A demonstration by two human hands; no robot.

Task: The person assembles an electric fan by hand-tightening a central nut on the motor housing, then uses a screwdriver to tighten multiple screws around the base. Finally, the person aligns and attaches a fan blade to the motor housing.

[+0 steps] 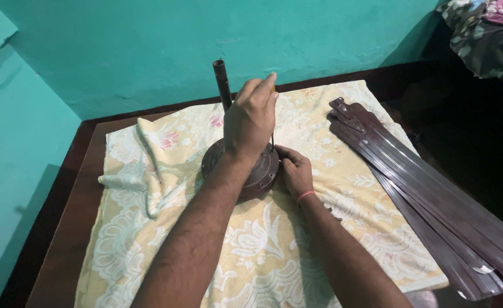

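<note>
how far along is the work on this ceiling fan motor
Done: the fan blades lie stacked to the right, off the motor housing. In hand: the left hand drives a screwdriver down at the housing's rim while the right hand steadies it. Left: the downrod is attached; the housing looks unopened.

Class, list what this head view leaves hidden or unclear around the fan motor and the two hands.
- Screwdriver tip and any screw: behind the left hand.
- Fan motor top: covered by the left forearm.
- Right hand fingertips: tucked against the motor rim.
- Fan blades: ends cut off by the frame's right and bottom edges.
</note>
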